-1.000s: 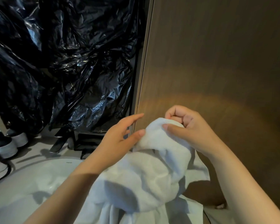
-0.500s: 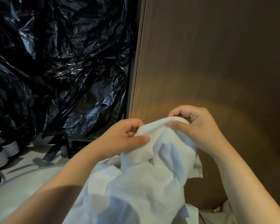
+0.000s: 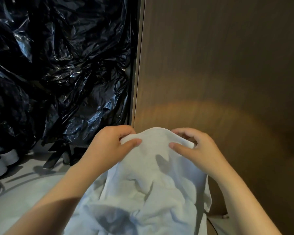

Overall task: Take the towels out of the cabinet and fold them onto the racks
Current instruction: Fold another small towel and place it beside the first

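Two hands hold one white towel [image 3: 153,180] by its upper edge, in front of a brown wooden panel [image 3: 219,65]. The left hand [image 3: 107,146] has its fingers curled behind the cloth and its thumb pressed on the near face, pinching the edge. The right hand [image 3: 200,150] pinches likewise, thumb across the front and fingers hooked over the top. Between the two grips the edge arches up in a slack hump. The rest of the towel hangs and bunches in loose folds toward the person's body, above a pale counter [image 3: 20,192]. Crumpled black plastic sheeting [image 3: 58,65] fills the space left of the panel. No rack is in view.

Handling, as judged: the towel is soft, limp and light, so it keeps no shape of its own and sags wherever it is unsupported. The cloth looks unlikely to slip, so a light pinch should suffice, and nothing here is fragile. The best hold is at the corners of one hem, hands well apart, so the cloth falls flat under its own weight. Grips this close together leave the body crumpled. Each hand would probably need to slide outward along the edge before any fold.
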A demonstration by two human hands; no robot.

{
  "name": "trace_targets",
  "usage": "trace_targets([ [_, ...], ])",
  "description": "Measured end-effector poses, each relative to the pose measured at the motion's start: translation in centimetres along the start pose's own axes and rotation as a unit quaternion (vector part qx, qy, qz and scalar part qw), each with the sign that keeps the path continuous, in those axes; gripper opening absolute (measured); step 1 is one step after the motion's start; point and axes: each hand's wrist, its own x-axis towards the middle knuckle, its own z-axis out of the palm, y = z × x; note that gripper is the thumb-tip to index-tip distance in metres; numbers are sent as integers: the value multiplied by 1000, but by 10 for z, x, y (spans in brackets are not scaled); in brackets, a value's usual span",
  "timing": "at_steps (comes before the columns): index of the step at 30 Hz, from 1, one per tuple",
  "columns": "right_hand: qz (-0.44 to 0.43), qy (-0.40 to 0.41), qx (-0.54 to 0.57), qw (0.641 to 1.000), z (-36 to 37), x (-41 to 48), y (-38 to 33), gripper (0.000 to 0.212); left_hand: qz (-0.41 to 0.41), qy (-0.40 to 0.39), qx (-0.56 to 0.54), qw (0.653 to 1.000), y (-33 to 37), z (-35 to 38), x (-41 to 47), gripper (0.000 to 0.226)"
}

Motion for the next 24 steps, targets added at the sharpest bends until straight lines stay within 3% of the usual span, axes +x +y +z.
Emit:
trace_targets([
  [4,-27,9,15,999,11,-7,-6,38,23,-6,13,1000,10,5,-3,10],
  [7,-52,-50,35,997,18,-11,-10,47,67,-30,21,997,20,11,-5,13],
  [10,-95,-74,13,993,23,-10,-12,35,108,-50,29,992,30,16,-7,11],
  [13,-131,-41,-12,990,19,-9,-12,6,114,-52,29,992,34,14,-7,10],
  [17,-150,61,4,987,4,-10,-5,18,55,-60,44,996,18,-1,-7,24],
  [20,-104,153,36,982,-7,-5,0,15,20,-48,79,995,2,-14,-9,30],
  [24,-52,177,31,982,-6,10,-1,18,0,28,62,998,2,-24,-4,31],
])
